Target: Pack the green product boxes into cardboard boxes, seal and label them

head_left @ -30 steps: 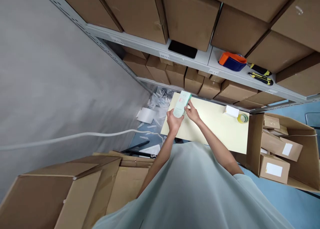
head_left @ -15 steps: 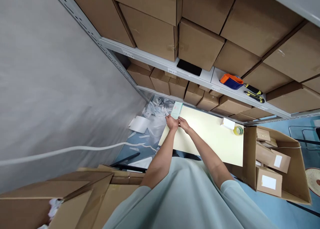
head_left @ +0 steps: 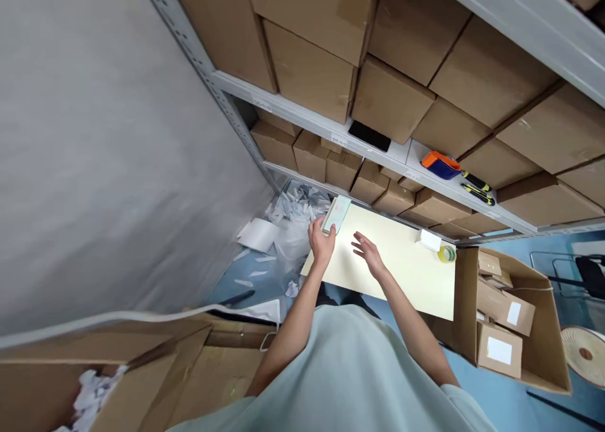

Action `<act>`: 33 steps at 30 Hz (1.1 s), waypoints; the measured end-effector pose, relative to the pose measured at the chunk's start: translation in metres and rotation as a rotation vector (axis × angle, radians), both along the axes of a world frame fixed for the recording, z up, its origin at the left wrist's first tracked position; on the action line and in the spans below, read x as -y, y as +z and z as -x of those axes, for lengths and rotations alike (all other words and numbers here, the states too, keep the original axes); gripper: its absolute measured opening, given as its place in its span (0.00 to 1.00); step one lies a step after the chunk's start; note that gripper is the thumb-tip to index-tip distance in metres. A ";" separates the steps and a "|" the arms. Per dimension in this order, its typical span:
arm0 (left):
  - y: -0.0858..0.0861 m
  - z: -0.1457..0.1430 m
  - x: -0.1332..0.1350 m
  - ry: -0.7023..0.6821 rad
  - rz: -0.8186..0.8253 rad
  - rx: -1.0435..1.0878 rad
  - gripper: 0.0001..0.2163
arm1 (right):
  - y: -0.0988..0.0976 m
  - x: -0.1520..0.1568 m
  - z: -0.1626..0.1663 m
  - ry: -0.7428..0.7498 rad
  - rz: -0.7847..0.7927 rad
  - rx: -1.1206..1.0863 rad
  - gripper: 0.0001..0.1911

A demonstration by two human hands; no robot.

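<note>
At the left end of the cream tabletop (head_left: 401, 255) lies a narrow stack of pale green paper slips (head_left: 338, 211) with faint reddish print on top. My left hand (head_left: 322, 243) grips its near end, thumb on the near edge and fingers along the left side. My right hand (head_left: 369, 254) hovers over the tabletop to the right of the stack, apart from it, its fingers stretched out and holding nothing.
A white box (head_left: 428, 240) and a tape roll (head_left: 446, 254) sit at the tabletop's right end, beside a carton (head_left: 466, 306) of smaller boxes. Paper scraps (head_left: 297, 205) heap at the left. Shelves of boxes (head_left: 392, 98) rise ahead, with a black phone-like slab (head_left: 369, 136) and cutters (head_left: 478, 194).
My right hand has let go near the stack and moved right, its fingers opening. My left hand has shifted its grip to the stack's near left side. The camera view has turned slightly.
</note>
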State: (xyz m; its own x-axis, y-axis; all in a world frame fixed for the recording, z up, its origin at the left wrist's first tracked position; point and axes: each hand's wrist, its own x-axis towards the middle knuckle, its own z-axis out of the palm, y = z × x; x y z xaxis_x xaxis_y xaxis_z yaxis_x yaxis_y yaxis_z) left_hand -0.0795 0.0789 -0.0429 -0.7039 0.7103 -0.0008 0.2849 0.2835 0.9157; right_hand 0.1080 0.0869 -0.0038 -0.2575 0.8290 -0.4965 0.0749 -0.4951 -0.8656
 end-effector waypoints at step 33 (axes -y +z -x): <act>0.195 -0.158 0.523 1.377 0.001 -0.487 0.09 | 0.106 0.244 0.012 1.255 -0.121 -0.302 0.27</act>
State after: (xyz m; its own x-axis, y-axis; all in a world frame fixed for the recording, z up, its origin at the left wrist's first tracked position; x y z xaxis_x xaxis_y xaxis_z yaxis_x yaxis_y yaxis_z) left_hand 0.0781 -0.4443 0.1517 -0.7434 -0.5115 0.4309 0.0684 0.5828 0.8097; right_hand 0.0955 -0.1570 0.1022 -0.9747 -0.0240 -0.2223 0.2233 -0.1473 -0.9635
